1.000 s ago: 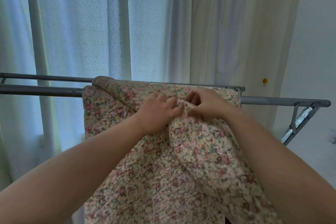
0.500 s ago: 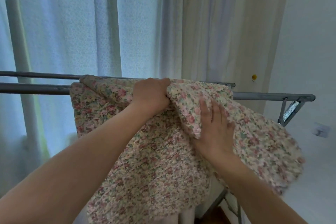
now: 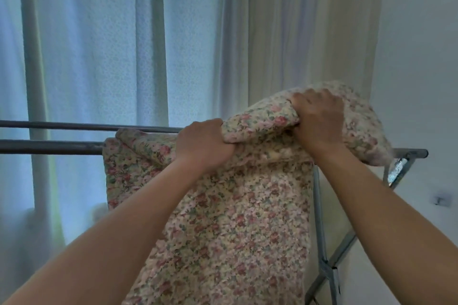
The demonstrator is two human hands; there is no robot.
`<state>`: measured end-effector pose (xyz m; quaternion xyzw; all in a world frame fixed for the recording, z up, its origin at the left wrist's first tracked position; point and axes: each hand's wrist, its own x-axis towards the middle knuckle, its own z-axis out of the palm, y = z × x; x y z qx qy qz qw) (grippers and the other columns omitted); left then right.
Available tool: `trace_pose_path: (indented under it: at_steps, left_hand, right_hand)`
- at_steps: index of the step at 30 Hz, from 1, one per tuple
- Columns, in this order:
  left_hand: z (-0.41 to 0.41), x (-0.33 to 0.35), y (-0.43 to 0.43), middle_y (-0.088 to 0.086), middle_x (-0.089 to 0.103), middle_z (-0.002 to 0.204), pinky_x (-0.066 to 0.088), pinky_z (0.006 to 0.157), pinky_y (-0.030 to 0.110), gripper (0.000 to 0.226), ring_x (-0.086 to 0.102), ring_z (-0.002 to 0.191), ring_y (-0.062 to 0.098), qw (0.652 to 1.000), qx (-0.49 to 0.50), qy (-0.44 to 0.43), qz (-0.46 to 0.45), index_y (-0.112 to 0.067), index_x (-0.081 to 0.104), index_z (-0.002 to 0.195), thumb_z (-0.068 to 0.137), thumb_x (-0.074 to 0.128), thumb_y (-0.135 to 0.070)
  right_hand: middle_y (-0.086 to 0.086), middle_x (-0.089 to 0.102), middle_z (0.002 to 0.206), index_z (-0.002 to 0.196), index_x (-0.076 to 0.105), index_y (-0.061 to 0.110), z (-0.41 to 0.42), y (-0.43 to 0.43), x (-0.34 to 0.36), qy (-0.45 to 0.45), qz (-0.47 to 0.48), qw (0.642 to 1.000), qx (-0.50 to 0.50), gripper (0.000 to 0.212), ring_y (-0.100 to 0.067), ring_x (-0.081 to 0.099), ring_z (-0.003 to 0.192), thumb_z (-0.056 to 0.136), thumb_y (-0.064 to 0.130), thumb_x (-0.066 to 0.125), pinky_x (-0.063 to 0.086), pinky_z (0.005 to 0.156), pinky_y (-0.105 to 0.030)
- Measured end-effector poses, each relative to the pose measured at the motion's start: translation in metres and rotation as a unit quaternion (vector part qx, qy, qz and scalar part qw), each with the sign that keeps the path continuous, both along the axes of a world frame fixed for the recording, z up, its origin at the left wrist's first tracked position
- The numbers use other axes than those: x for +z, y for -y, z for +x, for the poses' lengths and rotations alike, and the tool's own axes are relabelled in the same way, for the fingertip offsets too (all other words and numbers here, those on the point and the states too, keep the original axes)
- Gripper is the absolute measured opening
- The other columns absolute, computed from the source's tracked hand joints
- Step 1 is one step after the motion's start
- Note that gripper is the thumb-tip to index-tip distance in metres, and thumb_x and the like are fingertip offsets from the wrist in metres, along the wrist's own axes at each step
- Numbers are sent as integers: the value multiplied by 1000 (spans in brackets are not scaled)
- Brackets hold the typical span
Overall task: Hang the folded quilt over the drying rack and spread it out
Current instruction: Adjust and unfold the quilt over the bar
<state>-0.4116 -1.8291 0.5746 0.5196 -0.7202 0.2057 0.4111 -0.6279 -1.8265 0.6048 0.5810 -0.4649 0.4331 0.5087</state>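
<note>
Pale curtains fill the far wall behind the grey drying rack, over whose near rail we have the floral quilt draped, still several layers thick. Half a second ago our right hand lay flat on a loose flap; now it is clenched on that flap and lifted above the rail at right, while our left hand stays fisted on the fold at the rail. Spreading has begun.

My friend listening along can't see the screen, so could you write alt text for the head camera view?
Two bare hands grip a floral quilt draped over a grey drying rack: the left hand clutches it at the rail, the right hand lifts a bunched fold above the rack. Pale curtains hang behind.
</note>
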Motion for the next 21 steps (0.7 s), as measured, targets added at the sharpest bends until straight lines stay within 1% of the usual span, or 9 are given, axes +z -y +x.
trace_pose_path:
  at_steps: [2, 4, 8, 10, 13, 16, 18, 20, 21]
  left_hand:
    - [7, 0, 0, -11, 43, 54, 22, 44, 21, 41, 40, 51, 13, 999, 8, -33, 7, -26, 39, 58, 69, 54, -62]
    - [14, -3, 2, -9, 44, 57, 26, 45, 23, 40, 48, 58, 19, 998, 23, -54, 23, -23, 47, 66, 69, 56, -62]
    - [20, -5, 7, -2, 54, 67, 40, 55, 29, 48, 55, 70, 24, 992, 46, -107, 52, -18, 56, 77, 67, 56, -64]
    - [21, 0, 10, -5, 52, 65, 36, 51, 27, 44, 52, 64, 19, 986, 43, -135, 85, -20, 52, 71, 67, 58, -62]
    - [22, 10, 14, -3, 54, 64, 31, 46, 24, 39, 49, 58, 13, 975, 23, -178, 132, -20, 48, 65, 65, 65, -56]
    - [26, 16, 19, 0, 57, 63, 34, 47, 25, 39, 54, 59, 16, 966, 6, -214, 145, -16, 52, 64, 63, 69, -51]
    - [26, 19, 22, 1, 58, 63, 35, 48, 26, 39, 55, 59, 16, 962, -6, -232, 146, -15, 53, 65, 61, 70, -50]
    - [23, 20, 23, -1, 57, 64, 35, 48, 26, 39, 54, 60, 15, 964, -9, -224, 143, -16, 53, 67, 62, 69, -52]
    - [22, 20, 23, -2, 57, 66, 34, 48, 26, 41, 54, 62, 15, 968, -2, -211, 137, -16, 53, 70, 63, 67, -54]
  right_hand:
    - [-19, 62, 76, 87, 64, 5, 14, 15, 14, 2, -27, 1000, -3, 34, -36, 58, 73, 55, -8, 64, 43, 65, -41]
    - [-23, 62, 85, 92, 64, 5, 32, 31, 22, 13, -13, 1000, -6, 36, -39, 58, 83, 59, -8, 64, 44, 72, -47]
    - [-21, 38, 134, 125, 42, 16, 56, 64, 19, 91, 189, 977, -40, 50, -37, 33, 121, 79, 5, 57, 29, 94, -55]
    - [-17, 32, 139, 131, 32, 18, 62, 76, 14, 138, 262, 954, -57, 61, -35, 30, 122, 79, 20, 64, 31, 93, -53]
    - [-16, 37, 133, 134, 30, 16, 62, 77, 6, 170, 306, 937, 16, 61, -36, 34, 120, 82, 29, 59, 35, 91, -51]
    - [-13, 43, 133, 135, 36, 19, 54, 63, -8, 114, 264, 940, 182, 61, -33, 37, 122, 80, 40, 55, 33, 98, -43]
    - [-8, 32, 146, 139, 30, 29, 51, 46, -21, 18, 301, 916, 266, 77, -27, 31, 130, 72, 59, 54, 27, 103, -41]
    - [-6, 10, 155, 143, 12, 35, 50, 40, -34, -91, 336, 915, 203, 98, -26, 26, 134, 64, 67, 59, 27, 103, -48]
    - [-9, 10, 155, 144, 10, 33, 50, 41, -38, -118, 323, 926, 156, 102, -28, 32, 131, 64, 57, 67, 32, 100, -50]
